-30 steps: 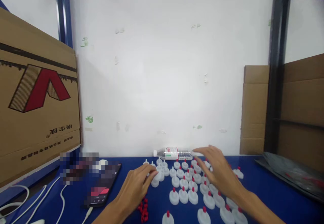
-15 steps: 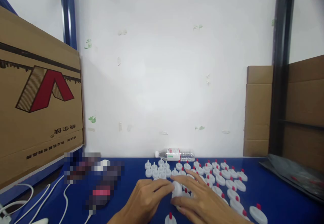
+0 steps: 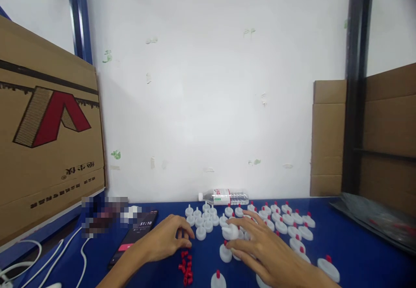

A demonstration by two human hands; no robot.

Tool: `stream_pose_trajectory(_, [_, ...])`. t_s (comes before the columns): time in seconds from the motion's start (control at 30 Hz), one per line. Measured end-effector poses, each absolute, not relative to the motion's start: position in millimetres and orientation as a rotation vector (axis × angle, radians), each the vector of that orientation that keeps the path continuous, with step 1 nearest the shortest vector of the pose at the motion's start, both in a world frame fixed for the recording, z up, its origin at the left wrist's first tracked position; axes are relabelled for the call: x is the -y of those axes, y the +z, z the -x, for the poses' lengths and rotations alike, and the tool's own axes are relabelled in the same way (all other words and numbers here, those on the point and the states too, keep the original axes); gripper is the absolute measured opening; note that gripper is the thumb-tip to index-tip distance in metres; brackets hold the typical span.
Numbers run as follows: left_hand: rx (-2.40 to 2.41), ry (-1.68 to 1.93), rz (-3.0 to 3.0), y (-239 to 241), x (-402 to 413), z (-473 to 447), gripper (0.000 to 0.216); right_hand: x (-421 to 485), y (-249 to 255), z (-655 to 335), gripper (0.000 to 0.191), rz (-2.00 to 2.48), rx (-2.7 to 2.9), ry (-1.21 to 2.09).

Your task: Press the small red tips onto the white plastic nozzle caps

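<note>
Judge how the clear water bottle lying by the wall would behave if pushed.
Lying on its side, the water bottle would probably roll if nudged sideways. Its clear plastic body likely flexes when squeezed. The wall behind should stop it.

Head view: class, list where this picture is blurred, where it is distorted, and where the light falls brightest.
In the head view, a pixelated patch masks things left of the phone; the blue post and dark post lean at the edges; the white wall is brightest mid-frame.
</note>
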State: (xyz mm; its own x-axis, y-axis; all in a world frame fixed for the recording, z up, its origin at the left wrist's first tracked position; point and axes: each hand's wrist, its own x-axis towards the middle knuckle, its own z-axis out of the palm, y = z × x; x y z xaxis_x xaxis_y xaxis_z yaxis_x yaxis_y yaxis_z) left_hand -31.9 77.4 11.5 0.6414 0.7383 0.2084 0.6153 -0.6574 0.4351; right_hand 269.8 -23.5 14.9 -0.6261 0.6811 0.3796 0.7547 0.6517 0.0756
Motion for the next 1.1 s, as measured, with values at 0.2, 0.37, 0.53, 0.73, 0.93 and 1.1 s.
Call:
stream_pose_trajectory(0.2, [-1.09,0.476,-2.452,-1.2,-82.3,28.5,0.015,21.8,12.1,-270.6,0.023,1.132,2.496,-0.305])
stream_pose_trajectory(0.37, [-1.08,0.6,-2.505,4.2,-74.6,22.6,0.012,24.1,10.1,-267.4,0.019,1.041,2.463,-0.357])
stream_pose_trajectory(0.53, [-1.061,0.795,-2.514,6.2,-58.6,5.3,0.02,29.6,14.2,-264.1,0.019,0.971,2.435,-0.388])
stream_pose_trajectory(0.73, [-0.654,1.074,-2.503,-4.3,-40.1,-17.2,0.024,34.5,14.6,-260.6,0.024,1.017,2.494,-0.401])
stream_pose_trajectory(0.93, [-0.502,1.099,-2.52,-6.6,-31.7,-24.0,0.026,31.2,5.6,-258.3,0.021,0.971,2.433,-0.448])
stream_pose_trajectory(1.1, [-0.463,1.148,-2.525,-14.3,-31.5,-27.4,0.026,23.5,-6.1,-256.9,0.011,0.902,2.365,-0.441])
